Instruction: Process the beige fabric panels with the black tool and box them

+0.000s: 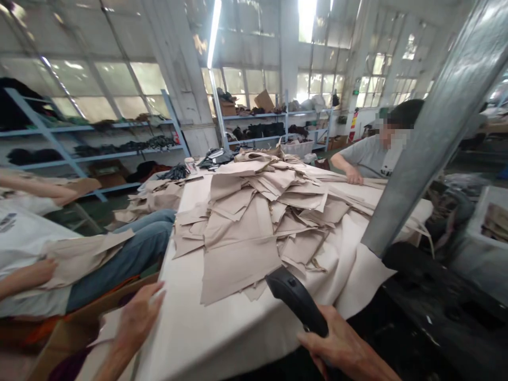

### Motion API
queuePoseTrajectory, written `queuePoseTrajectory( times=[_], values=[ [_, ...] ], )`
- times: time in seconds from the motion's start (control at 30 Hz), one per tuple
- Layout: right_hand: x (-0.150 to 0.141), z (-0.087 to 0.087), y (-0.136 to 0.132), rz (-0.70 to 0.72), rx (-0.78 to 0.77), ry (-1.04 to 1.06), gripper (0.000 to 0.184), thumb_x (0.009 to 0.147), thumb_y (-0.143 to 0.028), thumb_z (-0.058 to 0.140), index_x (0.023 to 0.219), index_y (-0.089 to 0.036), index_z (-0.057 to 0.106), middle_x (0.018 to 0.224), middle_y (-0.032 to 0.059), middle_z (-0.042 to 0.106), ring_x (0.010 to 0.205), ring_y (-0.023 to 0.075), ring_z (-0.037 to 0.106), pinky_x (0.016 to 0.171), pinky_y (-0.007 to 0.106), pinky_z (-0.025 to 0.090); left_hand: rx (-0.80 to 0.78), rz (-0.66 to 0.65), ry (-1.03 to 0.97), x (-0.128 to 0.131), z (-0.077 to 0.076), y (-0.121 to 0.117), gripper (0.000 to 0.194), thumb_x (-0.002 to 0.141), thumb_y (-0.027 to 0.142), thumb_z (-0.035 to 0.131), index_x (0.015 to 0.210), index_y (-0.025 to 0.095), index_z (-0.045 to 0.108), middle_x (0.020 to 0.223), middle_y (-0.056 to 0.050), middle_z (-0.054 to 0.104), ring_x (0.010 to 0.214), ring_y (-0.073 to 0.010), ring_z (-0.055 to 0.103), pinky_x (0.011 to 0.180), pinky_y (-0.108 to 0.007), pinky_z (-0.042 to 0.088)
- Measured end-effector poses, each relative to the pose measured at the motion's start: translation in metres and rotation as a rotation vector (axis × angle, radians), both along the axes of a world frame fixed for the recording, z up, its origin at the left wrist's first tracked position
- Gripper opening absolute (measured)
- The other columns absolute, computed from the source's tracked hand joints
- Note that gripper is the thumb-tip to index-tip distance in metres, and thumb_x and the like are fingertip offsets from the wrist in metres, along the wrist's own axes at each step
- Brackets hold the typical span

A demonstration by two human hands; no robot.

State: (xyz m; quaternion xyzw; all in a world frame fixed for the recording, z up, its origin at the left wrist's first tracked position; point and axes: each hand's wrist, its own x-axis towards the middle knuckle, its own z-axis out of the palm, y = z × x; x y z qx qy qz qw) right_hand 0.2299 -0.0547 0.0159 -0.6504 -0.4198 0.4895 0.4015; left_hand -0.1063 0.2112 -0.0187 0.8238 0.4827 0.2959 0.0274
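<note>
My right hand (pixel 337 338) is wrapped round the handle of a black handheld tool (pixel 293 296). The tool has a curved body and a button near its head, and its shape resembles a barcode scanner. Its head points toward the front of a heap of beige fabric pieces (pixel 242 264). At the table's left edge, my left hand (pixel 138 317) has its fingers curled together, slightly blurred. What lies between them cannot be made out. A beige fabric piece (pixel 109 325) shows beside the left wrist, partly hidden by it.
Beige cloth (pixel 190 338) covers the table. A metal post (pixel 428 127) rises at the right. A seated person (pixel 130 248) holds fabric at the left, and another person (pixel 357 159) works across the table. A cardboard box (pixel 55 349) stands lower left; loaded blue shelves (pixel 254 116) line the back.
</note>
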Motion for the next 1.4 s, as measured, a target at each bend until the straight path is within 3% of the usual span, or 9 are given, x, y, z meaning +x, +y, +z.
queuePoseTrajectory(
  times=[0.17,0.3,0.47,0.6,0.7,0.77,0.87,1.03,1.4],
  values=[
    [0.013,-0.002,0.007,-0.050,0.041,-0.003,0.010,0.074,-0.021,0.051,0.083,-0.017,0.046,0.043,-0.0095,0.047,0.033,0.0078,0.044,0.034,0.017,0.039,0.083,-0.432,0.100,0.163,-0.006,0.019,0.036,0.085,0.031,0.046,0.116,0.016,0.056,0.119,-0.013,0.060,0.110,-0.0239,0.057,0.094,-0.039,0.045],
    [0.022,-0.004,0.009,-0.081,0.018,-0.001,0.009,0.075,-0.021,0.051,0.081,-0.017,0.047,0.046,-0.0086,0.048,0.034,0.0068,0.044,0.035,0.016,0.037,0.108,-0.455,0.198,0.218,-0.011,0.021,0.030,0.084,0.032,0.053,0.107,0.012,0.055,0.103,-0.013,0.062,0.097,-0.0260,0.059,0.083,-0.038,0.047],
    [0.028,-0.006,0.012,-0.080,-0.021,-0.002,0.010,0.075,-0.024,0.051,0.080,-0.017,0.047,0.044,-0.0083,0.048,0.034,0.0077,0.045,0.036,0.017,0.037,0.146,-0.464,0.308,0.210,0.009,0.012,0.010,0.088,0.017,0.046,0.090,0.018,0.056,0.084,-0.005,0.059,0.073,-0.0192,0.057,0.064,-0.029,0.041],
    [0.024,-0.003,0.015,-0.066,-0.058,-0.050,0.013,0.073,-0.028,0.052,0.079,-0.017,0.047,0.041,-0.0076,0.048,0.034,0.0087,0.045,0.037,0.018,0.037,0.503,-0.528,0.413,0.200,0.053,-0.013,0.019,0.088,0.008,0.041,0.085,0.017,0.057,0.076,-0.006,0.055,0.071,-0.0205,0.052,0.062,-0.032,0.037],
    [0.020,0.002,0.009,-0.046,-0.094,-0.084,0.014,0.072,-0.028,0.054,0.079,-0.017,0.048,0.042,-0.0071,0.049,0.035,0.0088,0.045,0.038,0.018,0.037,0.669,-0.612,0.401,0.190,0.067,-0.038,0.019,0.090,0.008,0.041,0.085,0.017,0.057,0.073,-0.005,0.054,0.068,-0.0196,0.049,0.061,-0.032,0.036],
    [0.018,0.006,0.000,-0.012,-0.105,-0.107,0.012,0.073,-0.027,0.053,0.079,-0.017,0.049,0.042,-0.0066,0.050,0.036,0.0087,0.046,0.039,0.018,0.037,0.704,-0.673,0.402,0.178,0.056,-0.056,0.019,0.090,0.008,0.041,0.085,0.018,0.057,0.072,-0.003,0.053,0.065,-0.0178,0.047,0.059,-0.032,0.035],
    [0.017,0.011,-0.020,0.024,-0.133,-0.167,0.011,0.076,-0.026,0.054,0.077,-0.016,0.050,0.045,-0.0050,0.053,0.039,0.0093,0.049,0.042,0.018,0.038,0.707,-0.740,0.376,0.154,0.021,-0.078,0.019,0.090,0.008,0.042,0.082,0.018,0.056,0.071,-0.002,0.052,0.063,-0.0157,0.045,0.059,-0.030,0.035],
    [0.008,0.020,-0.046,0.033,-0.169,-0.196,0.018,0.077,-0.033,0.057,0.076,-0.016,0.050,0.047,-0.0032,0.055,0.043,0.0111,0.052,0.045,0.020,0.041,0.516,-0.743,0.359,0.120,-0.032,-0.098,0.021,0.092,0.008,0.038,0.093,0.016,0.058,0.081,-0.005,0.056,0.074,-0.0175,0.049,0.069,-0.031,0.041],
    [-0.036,0.008,-0.010,0.078,-0.187,-0.120,0.016,0.078,-0.028,0.057,0.069,-0.016,0.050,0.048,-0.0046,0.053,0.039,0.0085,0.049,0.039,0.017,0.040,0.186,-0.700,0.101,0.111,-0.051,-0.089,0.027,0.092,0.009,0.037,0.108,0.010,0.059,0.091,-0.010,0.058,0.087,-0.0210,0.052,0.080,-0.034,0.047]
  ],
)
